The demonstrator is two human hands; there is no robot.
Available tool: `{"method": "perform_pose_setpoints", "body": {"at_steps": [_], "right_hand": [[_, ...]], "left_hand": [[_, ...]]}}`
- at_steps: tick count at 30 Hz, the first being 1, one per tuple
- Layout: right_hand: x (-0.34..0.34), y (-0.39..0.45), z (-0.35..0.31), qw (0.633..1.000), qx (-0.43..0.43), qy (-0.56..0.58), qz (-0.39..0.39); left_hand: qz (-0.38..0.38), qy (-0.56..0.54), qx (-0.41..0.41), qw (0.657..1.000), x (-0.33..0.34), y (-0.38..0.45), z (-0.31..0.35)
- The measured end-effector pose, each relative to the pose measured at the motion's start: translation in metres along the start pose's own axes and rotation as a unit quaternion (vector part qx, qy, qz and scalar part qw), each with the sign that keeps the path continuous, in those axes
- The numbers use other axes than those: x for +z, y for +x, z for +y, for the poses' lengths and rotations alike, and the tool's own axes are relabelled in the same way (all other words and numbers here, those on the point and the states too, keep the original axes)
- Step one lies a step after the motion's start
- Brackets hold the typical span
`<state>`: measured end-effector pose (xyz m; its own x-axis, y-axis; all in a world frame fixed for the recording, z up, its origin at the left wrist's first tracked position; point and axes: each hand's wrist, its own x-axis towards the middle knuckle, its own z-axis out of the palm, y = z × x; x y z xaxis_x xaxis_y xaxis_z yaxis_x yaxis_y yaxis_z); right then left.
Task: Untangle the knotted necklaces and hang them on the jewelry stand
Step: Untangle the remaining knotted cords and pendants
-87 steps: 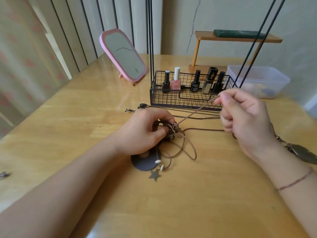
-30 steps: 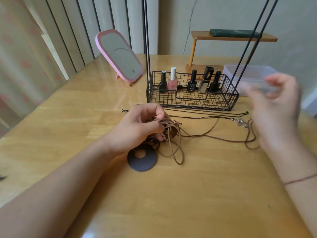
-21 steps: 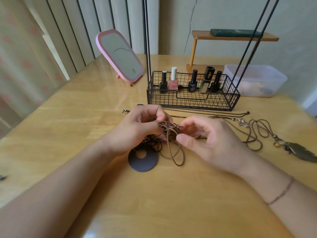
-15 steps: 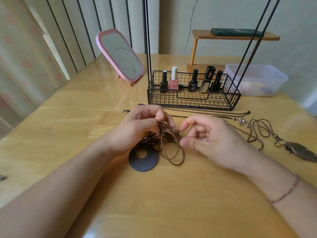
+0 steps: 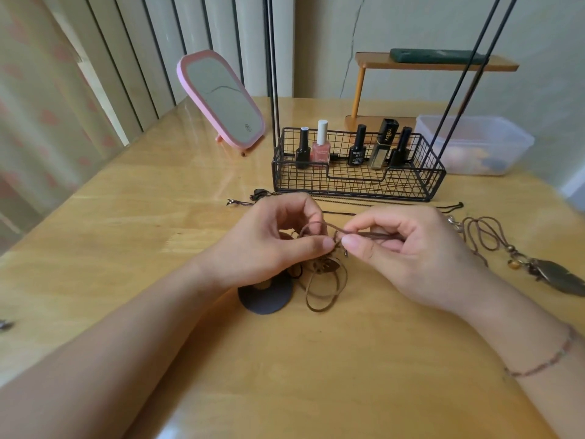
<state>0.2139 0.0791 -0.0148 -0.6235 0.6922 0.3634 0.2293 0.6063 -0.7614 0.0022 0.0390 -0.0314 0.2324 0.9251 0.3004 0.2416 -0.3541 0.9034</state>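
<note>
Head view: knotted necklaces [image 5: 319, 270] lying on wooden table [image 5: 126, 236], in front of jewelry stand [image 5: 357, 175]. Tangle gripped by left hand [image 5: 272, 242], fingers curled round cords. Brown cord [image 5: 364, 234] pinched between thumb and forefinger of right hand [image 5: 408, 251]. Dark disc pendant [image 5: 266, 299] seen under left wrist. Feather necklace [image 5: 550, 274] laid apart, at right. Pink mirror [image 5: 221, 99] standing behind.

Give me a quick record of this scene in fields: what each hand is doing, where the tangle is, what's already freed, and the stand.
left hand: grips the knotted cords
right hand: pinches a brown cord loop pulled from the knot
tangle: on the table, beside a dark disc pendant
freed: feather necklace lying at right
jewelry stand: nothing seen hung on the visible part
</note>
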Motion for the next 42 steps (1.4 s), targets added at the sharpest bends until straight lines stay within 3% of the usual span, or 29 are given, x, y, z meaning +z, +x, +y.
{"method": "perform_pose_setpoints", "body": {"at_steps": [5, 10, 15, 22, 32, 42], "right_hand": [[-0.001, 0.000, -0.003, 0.999, -0.019, -0.029, -0.010], [0.000, 0.001, 0.004, 0.997, -0.016, -0.072, 0.026], [-0.001, 0.001, 0.006, 0.997, -0.034, -0.031, 0.066], [-0.006, 0.002, 0.001, 0.993, -0.037, 0.003, 0.115], [-0.004, 0.001, 0.001, 0.994, -0.005, -0.074, 0.084], [0.005, 0.002, -0.003, 0.999, -0.005, -0.026, 0.038]], "left_hand": [[0.012, 0.042, 0.026, 0.999, 0.003, -0.001, 0.002], [0.025, 0.013, -0.002, 1.000, 0.003, 0.000, 0.001], [-0.026, 0.087, -0.017, 0.996, 0.000, -0.001, -0.001], [-0.015, 0.010, -0.042, 0.999, 0.001, -0.002, -0.001], [0.005, 0.065, -0.007, 0.998, 0.000, -0.001, 0.000], [-0.011, -0.030, 0.010, 0.999, 0.002, 0.000, 0.000]]}}
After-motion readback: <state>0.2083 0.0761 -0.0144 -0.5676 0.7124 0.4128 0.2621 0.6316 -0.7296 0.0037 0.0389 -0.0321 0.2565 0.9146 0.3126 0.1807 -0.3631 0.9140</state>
